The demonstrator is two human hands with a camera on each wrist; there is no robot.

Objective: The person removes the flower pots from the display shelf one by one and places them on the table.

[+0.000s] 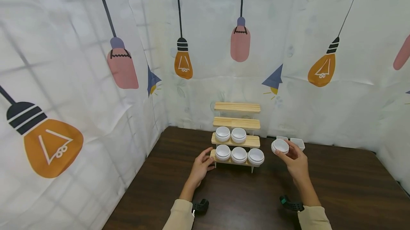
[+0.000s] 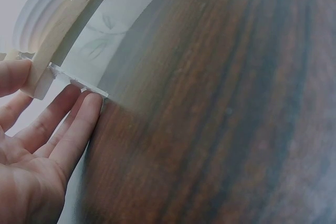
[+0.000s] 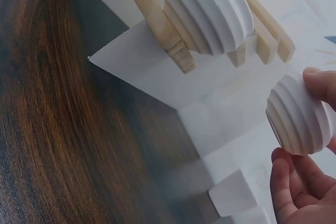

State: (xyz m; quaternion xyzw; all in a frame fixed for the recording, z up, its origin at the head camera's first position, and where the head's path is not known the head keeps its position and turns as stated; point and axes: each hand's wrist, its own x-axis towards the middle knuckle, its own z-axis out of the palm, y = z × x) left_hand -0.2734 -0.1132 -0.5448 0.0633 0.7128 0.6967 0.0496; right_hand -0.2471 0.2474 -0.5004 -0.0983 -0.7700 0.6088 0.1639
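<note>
My right hand [image 1: 298, 162] pinches a small white ribbed bowl [image 1: 279, 146] between thumb and fingers, holding it up to the right of a tiered wooden display stand [image 1: 237, 107]. The bowl [image 3: 296, 114] is tilted in the right wrist view. At the left end of the stand's lowest shelf, my left hand [image 1: 200, 167] pinches the plank, its thumb and fingers on the end [image 2: 39, 80]; other fingertips are by the clear support [image 2: 79, 81]. Three white bowls [image 1: 238, 155] line the lowest shelf, and two more bowls [image 1: 222, 134] sit on the shelf above, towards its left.
Two small white square dishes [image 1: 298, 143] stand behind the right hand, partly hidden by it. Under everything lies a dark wooden table [image 1: 243, 201]. Pale cloth [image 1: 205, 16] printed with hanging lamps closes off the back and left side.
</note>
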